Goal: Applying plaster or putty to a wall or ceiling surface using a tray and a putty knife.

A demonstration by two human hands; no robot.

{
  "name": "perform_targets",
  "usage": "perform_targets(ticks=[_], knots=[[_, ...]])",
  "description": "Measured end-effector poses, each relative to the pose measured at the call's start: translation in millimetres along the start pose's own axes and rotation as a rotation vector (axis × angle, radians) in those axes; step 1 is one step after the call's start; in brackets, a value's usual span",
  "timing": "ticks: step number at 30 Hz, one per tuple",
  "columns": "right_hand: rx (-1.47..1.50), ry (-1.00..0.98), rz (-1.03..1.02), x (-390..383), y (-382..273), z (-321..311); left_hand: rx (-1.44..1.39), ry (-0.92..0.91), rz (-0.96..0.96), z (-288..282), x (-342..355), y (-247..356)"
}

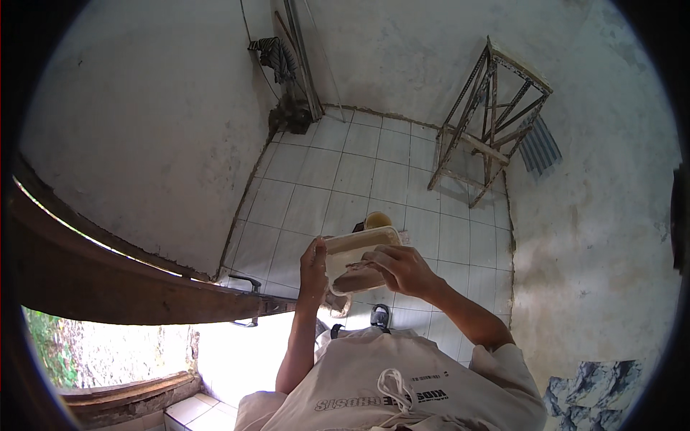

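Observation:
In front of my body I hold a shallow, pale rectangular tray (352, 246) above the tiled floor. My left hand (313, 271) grips its left side, thumb up along the rim. My right hand (401, 269) is over the tray's near right part, fingers curled round a flat, brownish piece with a rounded end (357, 280). Its exact kind is hard to make out, and the fingers cover part of it. Whitish smears mark the fingers. Beyond the tray's far edge a yellow bucket (377, 220) shows partly on the floor.
A paint-spattered metal stand (492, 122) leans near the far right corner, beside a corrugated sheet (539, 149). Poles and a striped cloth (274, 59) occupy the far left corner. An open door (144, 287) with a handle (248, 282) is at left. Marble-patterned pieces (596, 391) appear lower right.

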State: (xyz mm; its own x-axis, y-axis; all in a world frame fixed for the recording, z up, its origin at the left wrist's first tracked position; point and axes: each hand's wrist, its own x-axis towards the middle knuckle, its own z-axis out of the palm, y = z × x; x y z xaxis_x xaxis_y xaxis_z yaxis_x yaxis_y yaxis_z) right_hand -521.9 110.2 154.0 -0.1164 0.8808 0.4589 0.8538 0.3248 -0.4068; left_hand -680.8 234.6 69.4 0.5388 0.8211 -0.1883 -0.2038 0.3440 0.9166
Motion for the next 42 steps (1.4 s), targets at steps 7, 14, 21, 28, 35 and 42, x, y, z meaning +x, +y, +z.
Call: perform_targets(ticks=[7, 14, 21, 28, 35, 42], knots=[[0.076, 0.017, 0.105, 11.6, 6.1, -16.1, 0.01, -0.07, 0.017, 0.2, -0.7, 11.1], [-0.166, 0.019, -0.072, 0.4, 5.8, 9.7, 0.027, -0.045, 0.047, 2.4, -0.3, 12.8], [-0.049, -0.079, 0.0, -6.4, 3.8, 10.1, 0.002, -0.02, 0.007, -6.1, 6.1, -3.7], [-0.2, -0.012, -0.025, 4.4, 11.5, 11.2, -0.01, -0.115, -0.018, 0.8, 4.1, 7.0], [-0.088, -0.089, -0.033, -10.2, -3.4, 22.8, 0.015, -0.012, -0.02, -9.6, 12.7, -9.3], [0.009, 0.077, 0.031, 0.4, 5.8, -7.5, -0.049, -0.036, -0.039, -5.6, 11.2, -3.4]])
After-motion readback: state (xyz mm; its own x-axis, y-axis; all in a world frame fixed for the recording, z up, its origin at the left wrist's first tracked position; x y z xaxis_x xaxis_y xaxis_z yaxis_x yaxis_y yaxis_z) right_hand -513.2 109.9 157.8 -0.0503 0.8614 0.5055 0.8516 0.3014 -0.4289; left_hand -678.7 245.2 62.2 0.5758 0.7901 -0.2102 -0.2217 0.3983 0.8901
